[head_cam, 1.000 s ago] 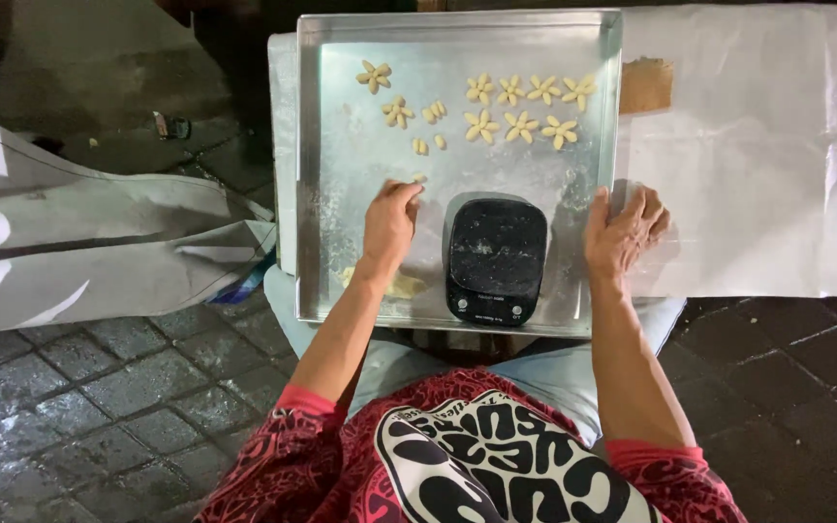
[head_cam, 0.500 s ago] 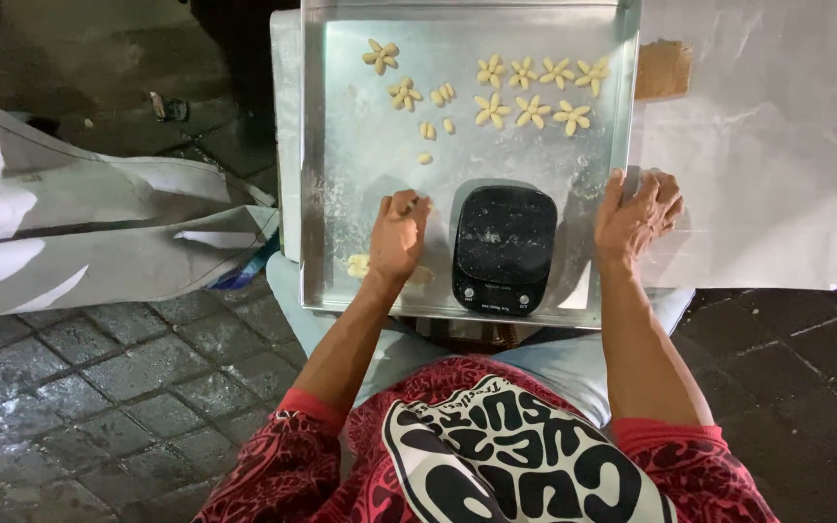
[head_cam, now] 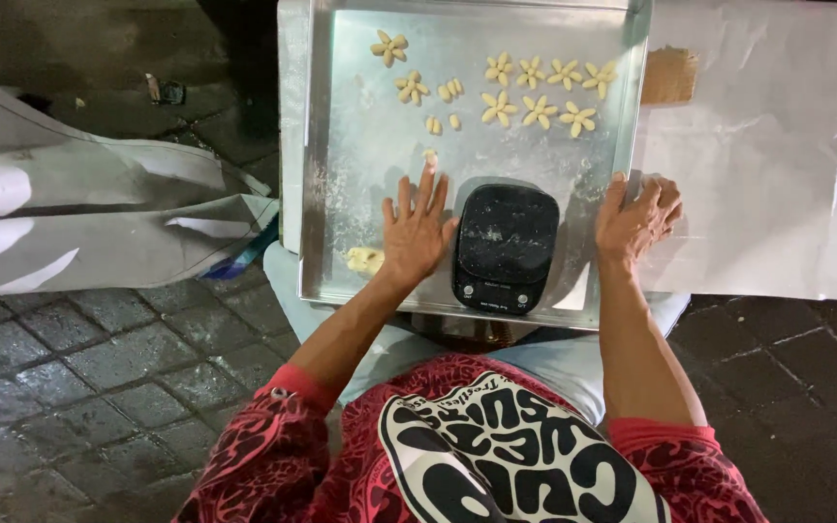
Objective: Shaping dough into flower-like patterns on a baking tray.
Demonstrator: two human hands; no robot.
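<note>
1. My left hand (head_cam: pixel 417 228) lies flat and spread on the floor of the metal tray (head_cam: pixel 360 155), fingers splayed and holding nothing; its fingertips point to twelve o'clock, where a small dough piece (head_cam: pixel 430 155) sits just at the tip of the middle finger
2. My right hand (head_cam: pixel 637 218) is curled over the tray's right rim at about three o'clock, gripping the edge; the fingers wrap the lip so I cannot tell how firmly
3. Between my hands, at six o'clock on the tray, sits the black kitchen scale (head_cam: pixel 505 247), its top dusted with flour
4. A lump of dough (head_cam: pixel 364 259) rests at nine o'clock from my left wrist, just beside it
5. The flower-shaped dough pieces (head_cam: pixel 535 92) lie in rows toward one o'clock, with loose petals (head_cam: pixel 443 111) near twelve
6. I judge the pieces soft, light and easily squashed; best lifted from beneath or pinched lightly at the sides; the floured tray looks slippery, stiff and thin, best held by its rims
7. White paper (head_cam: pixel 777 165) covers the worktop at three o'clock
</note>
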